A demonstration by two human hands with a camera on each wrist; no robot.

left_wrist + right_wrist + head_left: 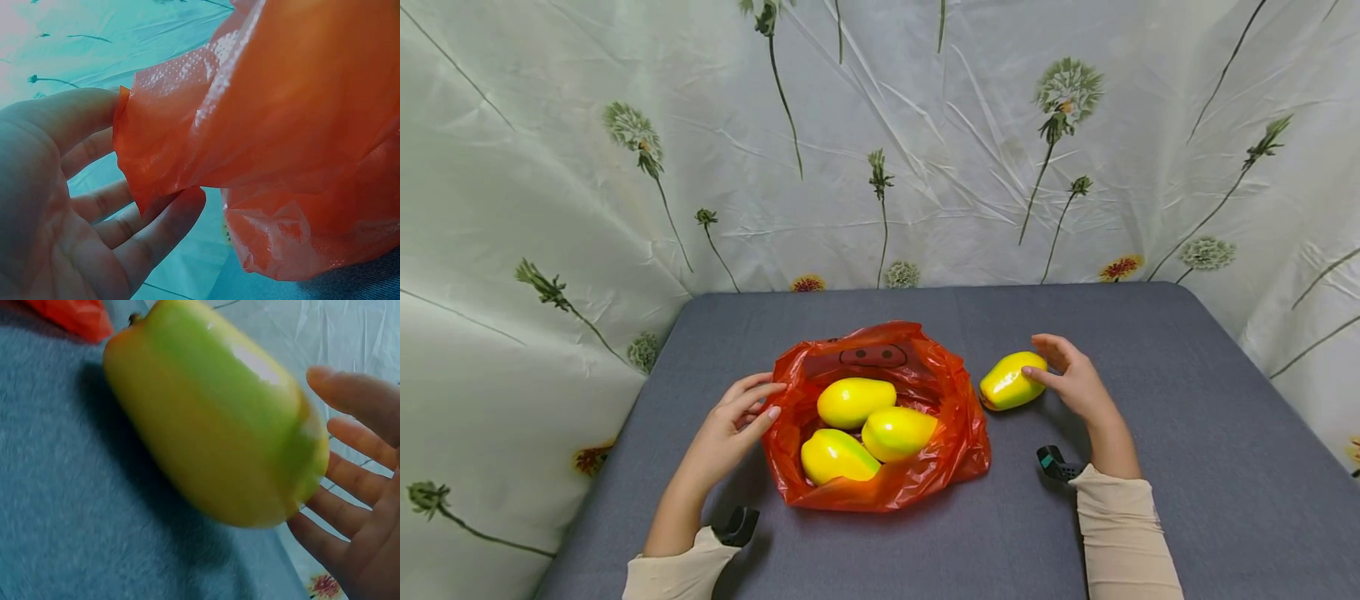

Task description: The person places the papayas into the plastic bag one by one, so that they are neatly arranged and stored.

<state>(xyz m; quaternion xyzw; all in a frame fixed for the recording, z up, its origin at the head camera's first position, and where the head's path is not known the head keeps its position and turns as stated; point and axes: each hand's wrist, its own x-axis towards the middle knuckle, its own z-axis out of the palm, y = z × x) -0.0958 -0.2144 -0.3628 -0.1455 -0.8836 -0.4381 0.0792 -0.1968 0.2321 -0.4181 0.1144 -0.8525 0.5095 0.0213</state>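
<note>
A red plastic bag (966,417) stands with its mouth spread on the table. Inside it lie three yellow papayas (856,402), smooth and glossy. At the bag's left side my left hand (730,433) touches the rim with loosely bent, spread fingers; in the left wrist view the bag's edge (144,150) lies between thumb and fingers. To the right of the bag, another papaya (1011,379), yellow with a green streak, rests on the table. My right hand (1078,387) is at its right end, thumb and fingers spread around it, with no firm grip visible.
A grey cloth-covered table (1150,350) carries everything. Behind it hangs a pale curtain (925,125) with a dandelion print. Dark wrist devices (1056,462) are worn at both cuffs.
</note>
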